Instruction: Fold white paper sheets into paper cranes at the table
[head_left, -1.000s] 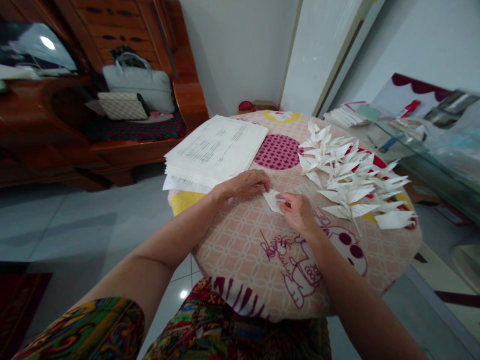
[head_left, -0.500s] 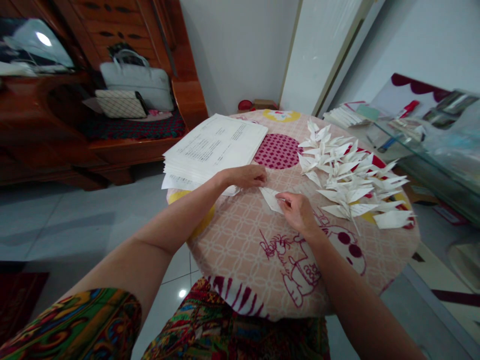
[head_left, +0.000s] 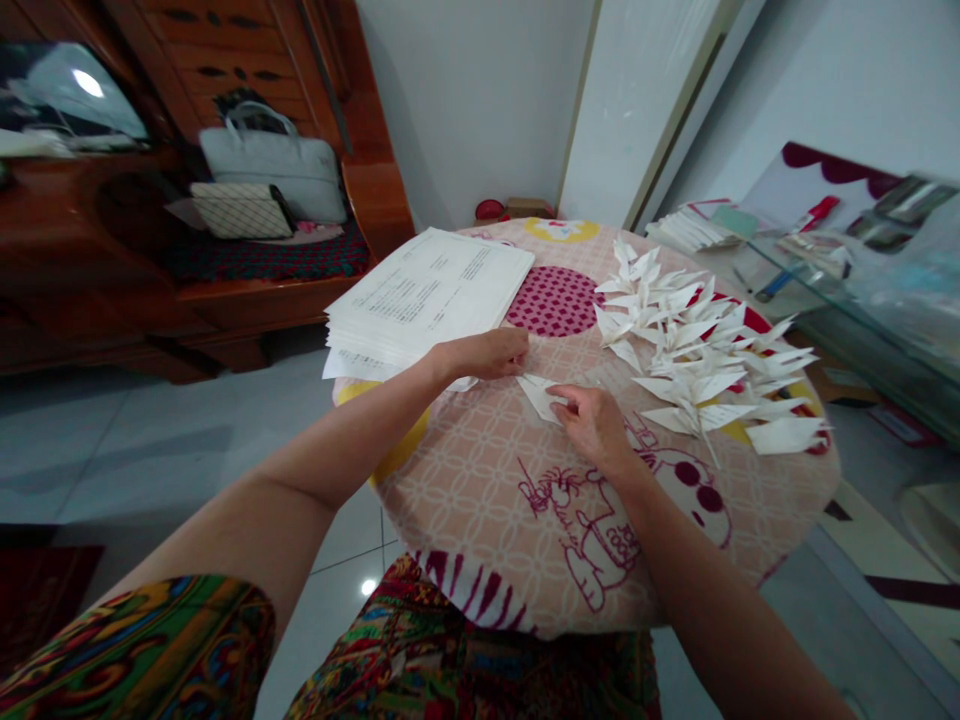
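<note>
A small folded piece of white paper (head_left: 536, 398) lies on the cloth-covered round table (head_left: 450, 470), pointed at its far left end. The thumb and index finger of my right hand (head_left: 596, 425) pinch its right side. Just beyond the pointed end, my left hand (head_left: 495, 352) is closed with its fingers curled down. Whether its fingertips hold the tip is hidden from me. Several folded paper cranes (head_left: 675, 335) cluster to the right of my hands. A thick stack of printed sheets (head_left: 435, 285) sits behind my left forearm.
Against the right edge of the table stands a glass-topped shelf (head_left: 817, 290) with papers, a red marker (head_left: 817, 213) and a blue pen (head_left: 772, 287). A wooden bench (head_left: 277, 300) with a grey bag (head_left: 300, 165) is at the left, beyond the tiled floor.
Both hands and the folded paper stay almost in place. The right hand's fingers have shifted slightly left along the paper; the left hand has barely moved.
</note>
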